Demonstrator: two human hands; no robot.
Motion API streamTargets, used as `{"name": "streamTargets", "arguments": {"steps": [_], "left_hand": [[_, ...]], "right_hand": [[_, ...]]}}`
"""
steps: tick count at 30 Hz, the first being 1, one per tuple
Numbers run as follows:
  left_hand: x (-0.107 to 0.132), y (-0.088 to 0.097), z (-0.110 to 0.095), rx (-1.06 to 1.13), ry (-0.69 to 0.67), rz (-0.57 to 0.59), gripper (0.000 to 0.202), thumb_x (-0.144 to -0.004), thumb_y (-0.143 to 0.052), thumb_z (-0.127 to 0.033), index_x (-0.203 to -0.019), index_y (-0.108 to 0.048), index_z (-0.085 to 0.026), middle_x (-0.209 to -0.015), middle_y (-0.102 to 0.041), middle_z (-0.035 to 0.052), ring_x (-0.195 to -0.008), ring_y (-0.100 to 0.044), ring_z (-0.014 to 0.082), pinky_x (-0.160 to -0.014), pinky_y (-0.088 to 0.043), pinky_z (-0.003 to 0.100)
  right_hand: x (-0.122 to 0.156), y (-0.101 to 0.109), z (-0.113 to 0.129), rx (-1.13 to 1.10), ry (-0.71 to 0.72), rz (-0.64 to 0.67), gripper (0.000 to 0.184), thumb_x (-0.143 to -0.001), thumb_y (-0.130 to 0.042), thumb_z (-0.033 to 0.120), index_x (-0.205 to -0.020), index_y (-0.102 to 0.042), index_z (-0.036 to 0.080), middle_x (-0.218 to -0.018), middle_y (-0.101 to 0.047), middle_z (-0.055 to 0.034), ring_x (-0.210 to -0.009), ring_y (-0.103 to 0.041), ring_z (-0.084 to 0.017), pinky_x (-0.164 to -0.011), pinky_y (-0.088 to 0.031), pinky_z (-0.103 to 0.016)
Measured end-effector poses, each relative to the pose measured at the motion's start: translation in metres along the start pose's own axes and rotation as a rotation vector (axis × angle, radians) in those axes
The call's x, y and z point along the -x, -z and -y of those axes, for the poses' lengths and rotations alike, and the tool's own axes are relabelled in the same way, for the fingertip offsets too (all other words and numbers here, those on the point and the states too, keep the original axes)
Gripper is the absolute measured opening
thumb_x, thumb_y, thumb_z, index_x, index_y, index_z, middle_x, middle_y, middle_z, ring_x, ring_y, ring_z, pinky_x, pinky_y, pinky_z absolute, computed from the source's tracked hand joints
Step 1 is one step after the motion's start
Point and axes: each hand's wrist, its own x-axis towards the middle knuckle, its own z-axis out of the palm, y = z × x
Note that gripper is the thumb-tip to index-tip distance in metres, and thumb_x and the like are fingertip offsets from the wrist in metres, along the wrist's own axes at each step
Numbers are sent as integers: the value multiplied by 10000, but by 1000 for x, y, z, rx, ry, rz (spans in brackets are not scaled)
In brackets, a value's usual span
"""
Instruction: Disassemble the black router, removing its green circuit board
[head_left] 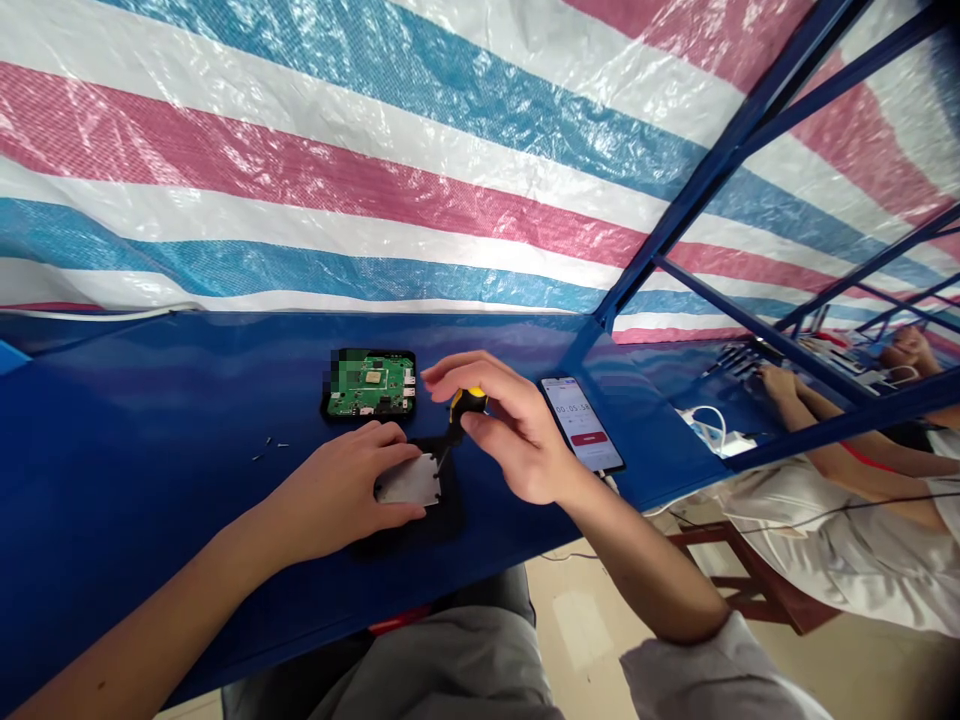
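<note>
My left hand (341,488) grips a flat silver metal plate (409,482) between thumb and fingers, over a black base (448,515) on the blue table. In my right hand (514,425) is a screwdriver (457,408) with a yellow and black handle. Its thin shaft slants down to the plate's right edge, where the tip is too small to make out. Just beyond both hands lies a green circuit board (375,378) in a black case; part of it is pixelated. Several small screws (270,445) lie loose on the table, left of the plate.
A phone (583,425) showing a running timer lies right of my right hand, with a cable plugged in. Blue metal frame bars (675,225) rise at the right. Beyond them a co-worker's arms (817,420) rest over a table with tools. Striped sheeting (337,150) hangs behind.
</note>
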Motion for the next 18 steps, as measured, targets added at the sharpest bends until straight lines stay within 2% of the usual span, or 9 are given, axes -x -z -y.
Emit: {"name": "streamTargets", "arguments": {"steps": [2, 3, 7, 9, 12, 15, 18], "left_hand": [[0, 0, 1, -6, 1, -11, 567, -891, -719, -666, -1326, -781, -307, -1363, -723, 73, -1218, -698, 348, -990, -548, 411], [0, -1, 1, -10, 3, -15, 574, -888, -719, -675, -1325, -784, -310, -1377, -718, 77, -1233, -695, 357, -1000, -550, 416], [0, 0, 0, -19, 6, -11, 566, -877, -729, -671, -1306, -794, -306, -1350, -724, 82, -1212, -706, 360, -996, -552, 419], [0, 1, -1, -12, 1, 3, 562, -890, -728, -649, -1317, -787, -288, -1344, -723, 85, -1203, -708, 352, -991, -548, 420], [0, 2, -3, 4, 6, 20, 566, -908, -722, -635, -1340, -772, -273, -1367, -715, 84, -1205, -703, 343, -991, -539, 421], [1, 2, -3, 8, 9, 21, 568, -910, -721, -637, -1347, -766, -277, -1390, -706, 82, -1217, -694, 342, -993, -533, 420], [1, 2, -3, 7, 17, 31, 551, -908, -730, -617, -1343, -767, -280, -1336, -717, 70, -1178, -704, 325, -977, -531, 405]], "right_hand": [[-2, 2, -1, 54, 16, -13, 81, -1010, -669, 226, -1077, -712, 240, -1123, -764, -77, -1074, -742, -230, -943, -644, -397], [-2, 3, -2, 46, 6, -15, 98, -1000, -725, 251, -1098, -722, 242, -1087, -768, -65, -1021, -747, -215, -918, -647, -378], [2, 0, -7, -148, -128, -7, 433, -970, -815, 324, -1360, -634, 270, -1074, -788, -40, -1008, -790, -196, -900, -666, -341], [5, -2, -8, -177, -173, -20, 368, -1000, -770, 360, -1323, -632, 252, -1097, -788, -56, -1030, -794, -200, -909, -665, -341], [6, -3, -8, -91, -191, -66, 219, -1006, -748, 354, -1174, -689, 226, -1119, -769, -63, -1010, -768, -185, -900, -647, -318], [6, -1, -9, -79, -262, -89, 311, -908, -862, 371, -1136, -701, 234, -1004, -734, -18, -871, -725, -157, -721, -616, -246], [5, 2, -12, -149, -391, -94, 354, -917, -838, 437, -1169, -677, 247, -957, -715, -7, -802, -689, -148, -620, -572, -229]]}}
